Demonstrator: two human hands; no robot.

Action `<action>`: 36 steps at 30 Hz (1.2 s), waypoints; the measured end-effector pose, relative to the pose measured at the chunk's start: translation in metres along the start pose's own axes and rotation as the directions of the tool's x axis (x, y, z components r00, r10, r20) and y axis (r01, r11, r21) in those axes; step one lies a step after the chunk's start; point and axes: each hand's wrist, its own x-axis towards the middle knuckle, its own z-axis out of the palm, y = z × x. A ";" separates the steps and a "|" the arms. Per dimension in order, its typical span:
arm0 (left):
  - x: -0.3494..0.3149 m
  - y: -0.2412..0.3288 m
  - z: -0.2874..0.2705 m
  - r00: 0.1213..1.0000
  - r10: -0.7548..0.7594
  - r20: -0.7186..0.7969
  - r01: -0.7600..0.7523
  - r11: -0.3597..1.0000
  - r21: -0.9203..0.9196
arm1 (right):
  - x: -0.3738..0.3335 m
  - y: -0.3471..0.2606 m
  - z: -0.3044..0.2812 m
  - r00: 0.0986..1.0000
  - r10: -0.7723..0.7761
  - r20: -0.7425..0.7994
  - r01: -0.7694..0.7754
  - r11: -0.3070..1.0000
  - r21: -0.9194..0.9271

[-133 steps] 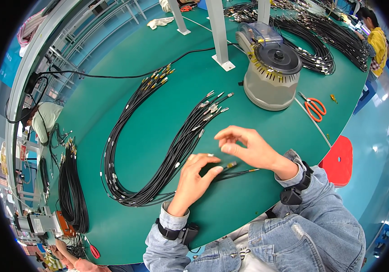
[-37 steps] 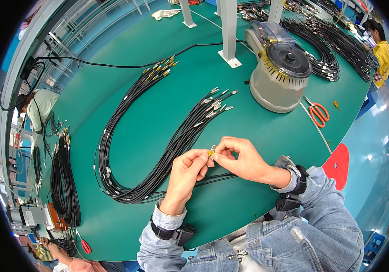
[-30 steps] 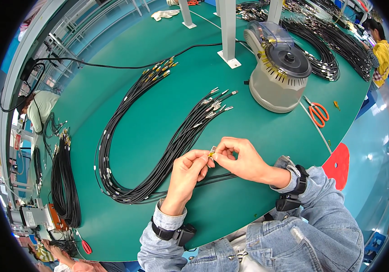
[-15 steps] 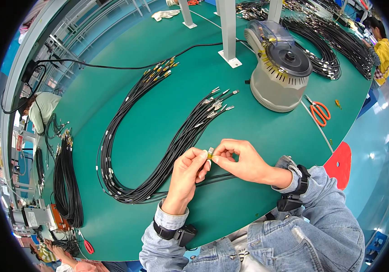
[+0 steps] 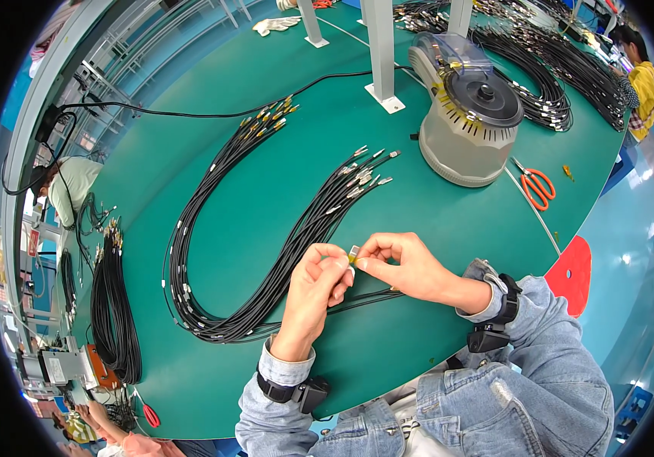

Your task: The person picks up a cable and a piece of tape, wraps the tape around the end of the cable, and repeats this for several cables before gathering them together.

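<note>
Between my two hands is the end of a black cable, a small silvery connector [image 5: 354, 250] with a strip of yellow tape [image 5: 352, 259] at its base. My left hand [image 5: 310, 293] pinches it from the left, thumb against forefinger. From the other side my right hand [image 5: 410, 268] has thumb and forefinger closed on the tape at the connector; the fingertips hide most of it. Just left of my hands, a large bundle of black cables [image 5: 190, 298] lies in a U, its silvery ends [image 5: 361, 179] pointing away from me. A few cables pass beneath my hands.
A round tape dispenser [image 5: 460, 152] stands beyond my right hand, near orange-handled scissors [image 5: 538, 190]. Grey posts [image 5: 382, 57] rise from the green table [image 5: 388, 358]. More cable bundles lie at far right and left [image 5: 113, 312]. Co-workers sit at both sides; a red stool [image 5: 577, 282] is at right.
My hands stay almost in place. The right fingertips have shifted slightly at the tape, and the connector is turned a little. The surroundings look the same.
</note>
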 end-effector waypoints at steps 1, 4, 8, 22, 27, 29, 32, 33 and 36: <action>0.000 0.001 0.000 0.999 0.031 -0.012 -0.031 0.999 0.022 | 0.001 0.003 -0.001 1.000 -0.029 -0.003 0.029 1.000 -0.004; -0.001 -0.004 0.009 0.966 0.239 -0.095 -0.211 0.948 0.237 | 0.001 0.002 -0.001 0.998 -0.056 -0.009 0.056 0.998 -0.003; 0.000 -0.013 0.010 0.814 0.579 -0.035 -0.434 0.648 0.626 | 0.001 0.001 -0.001 0.998 -0.056 -0.015 0.056 0.998 0.008; -0.002 -0.006 0.001 0.980 0.183 -0.071 -0.173 0.976 0.129 | 0.001 0.001 -0.001 0.998 -0.060 0.011 0.060 0.998 0.013; -0.003 -0.010 0.011 0.899 0.411 -0.151 -0.322 0.854 0.408 | 0.001 0.002 -0.002 0.998 -0.058 0.007 0.058 0.998 0.009; -0.002 -0.016 0.008 0.825 0.554 -0.107 -0.371 0.675 0.638 | 0.000 0.001 -0.002 0.999 -0.043 0.009 0.043 0.999 0.024; -0.001 -0.019 0.006 0.762 0.647 -0.027 -0.411 0.516 0.751 | 0.000 0.001 -0.002 0.999 -0.036 0.009 0.035 0.999 0.038; -0.001 -0.020 0.006 0.728 0.686 0.019 -0.424 0.428 0.798 | 0.000 0.001 -0.002 0.999 -0.035 0.009 0.035 0.998 0.044; -0.002 -0.023 0.007 0.747 0.664 0.004 -0.416 0.463 0.783 | 0.001 0.003 -0.001 1.000 -0.030 0.007 0.030 0.997 0.069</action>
